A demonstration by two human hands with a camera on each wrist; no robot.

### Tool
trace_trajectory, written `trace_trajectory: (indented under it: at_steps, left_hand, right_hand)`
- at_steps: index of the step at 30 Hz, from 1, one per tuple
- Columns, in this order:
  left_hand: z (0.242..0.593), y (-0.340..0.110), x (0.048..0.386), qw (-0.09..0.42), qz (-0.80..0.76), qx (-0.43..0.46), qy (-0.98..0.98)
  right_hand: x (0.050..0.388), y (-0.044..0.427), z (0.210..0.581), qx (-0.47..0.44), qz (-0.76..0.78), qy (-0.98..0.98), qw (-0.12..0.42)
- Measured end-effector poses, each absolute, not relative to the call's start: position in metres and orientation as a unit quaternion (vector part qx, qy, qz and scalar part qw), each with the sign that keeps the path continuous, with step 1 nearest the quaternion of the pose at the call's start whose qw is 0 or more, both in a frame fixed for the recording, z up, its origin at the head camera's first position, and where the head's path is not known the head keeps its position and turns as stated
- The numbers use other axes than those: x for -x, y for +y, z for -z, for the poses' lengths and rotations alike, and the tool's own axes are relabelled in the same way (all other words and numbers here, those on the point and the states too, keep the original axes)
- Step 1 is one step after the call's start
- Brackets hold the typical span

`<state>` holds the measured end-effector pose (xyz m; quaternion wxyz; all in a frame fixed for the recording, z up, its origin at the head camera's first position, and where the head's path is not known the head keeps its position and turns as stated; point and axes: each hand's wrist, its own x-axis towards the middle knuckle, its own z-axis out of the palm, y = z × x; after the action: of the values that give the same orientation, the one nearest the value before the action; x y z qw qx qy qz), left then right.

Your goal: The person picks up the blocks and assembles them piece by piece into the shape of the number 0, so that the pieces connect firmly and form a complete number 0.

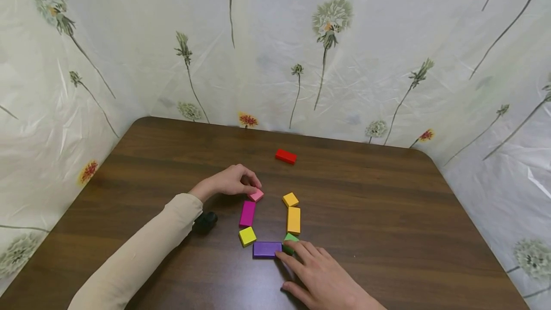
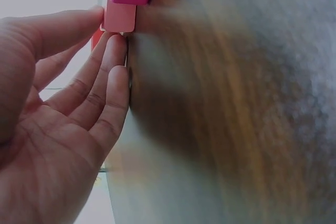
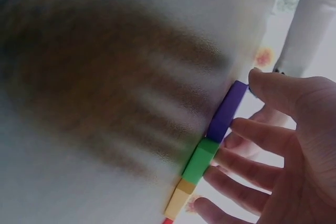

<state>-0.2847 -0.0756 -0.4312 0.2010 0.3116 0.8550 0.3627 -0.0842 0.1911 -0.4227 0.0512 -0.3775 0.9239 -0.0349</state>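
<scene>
With thumb and fingers, my left hand (image 1: 232, 181) pinches a small pink block (image 1: 257, 195). Right beside that block lies a magenta block (image 1: 247, 214), which also shows in the left wrist view. My right hand (image 1: 320, 274) has its fingers loosely spread over the near side, fingertips at a green block (image 1: 291, 238) and the right end of a purple block (image 1: 265, 249). Whether they press on these cannot be told. In the right wrist view the purple block (image 3: 227, 111) and green block (image 3: 200, 160) stand end to end.
A yellow block (image 1: 247, 236) sits between the magenta and purple ones. On the right are a small orange block (image 1: 290, 199) and a longer orange block (image 1: 293, 220). Farther back lies a red block (image 1: 286, 156). A black object (image 1: 205, 222) is by the left wrist on the brown table (image 1: 379, 195).
</scene>
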Motion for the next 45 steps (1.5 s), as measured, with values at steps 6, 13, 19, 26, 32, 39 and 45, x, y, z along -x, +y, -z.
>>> trace_trajectory:
  at_steps: [6,13,19,26,32,39,45]
  left_hand:
    - [0.430,-0.076,0.283,0.204,-0.360,-0.312,0.855]
    - [0.429,-0.075,0.282,0.208,-0.360,-0.314,0.854]
    - [0.429,-0.075,0.282,0.208,-0.360,-0.312,0.854]
    - [0.427,-0.080,0.281,0.190,-0.365,-0.320,0.854]
    - [0.422,-0.088,0.271,0.151,-0.383,-0.330,0.850]
    - [0.412,-0.097,0.238,0.102,-0.400,-0.354,0.839]
    - [0.411,-0.103,0.204,0.054,-0.339,-0.394,0.852]
  right_hand:
    - [0.084,0.191,0.423,0.381,0.037,0.923,0.044]
    - [0.083,0.192,0.423,0.386,0.041,0.921,0.031]
    - [0.083,0.191,0.422,0.384,0.040,0.922,0.039]
    - [0.084,0.191,0.422,0.382,0.040,0.922,0.044]
    - [0.083,0.192,0.423,0.386,0.036,0.921,0.034]
    - [0.083,0.192,0.423,0.385,0.037,0.922,0.035]
    - [0.083,0.191,0.423,0.378,0.035,0.924,0.047]
